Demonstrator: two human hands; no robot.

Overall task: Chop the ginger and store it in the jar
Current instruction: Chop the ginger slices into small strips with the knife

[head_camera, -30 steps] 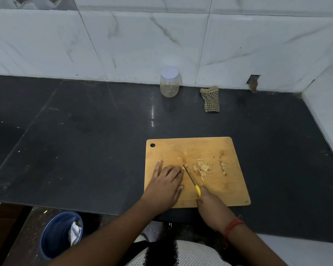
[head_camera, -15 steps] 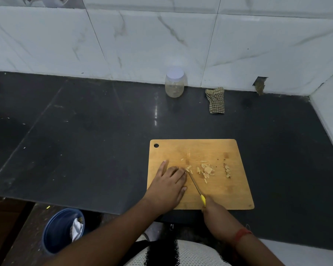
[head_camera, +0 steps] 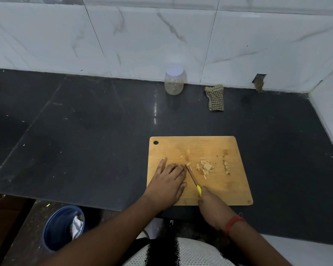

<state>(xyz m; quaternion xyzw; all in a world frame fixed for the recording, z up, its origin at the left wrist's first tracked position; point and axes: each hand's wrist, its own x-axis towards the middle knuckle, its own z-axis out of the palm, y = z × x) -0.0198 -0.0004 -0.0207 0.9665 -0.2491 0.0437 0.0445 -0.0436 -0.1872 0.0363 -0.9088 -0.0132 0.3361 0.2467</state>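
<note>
We stand in a home kitchen.
Before us, a dark stone counter (head_camera: pixel 85 131) meets white marble-look wall tiles (head_camera: pixel 142 39); a wooden cutting board (head_camera: pixel 235 189) lies lower centre, a checked dishcloth (head_camera: pixel 215 97) upper right, a blue bin (head_camera: pixel 60 227) lower left.

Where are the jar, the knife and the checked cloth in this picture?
jar (head_camera: pixel 173 84): head view, on its clear body below the lid.
knife (head_camera: pixel 191 176): head view, on the blade's middle.
checked cloth (head_camera: pixel 215 97): head view, on its centre.
</note>
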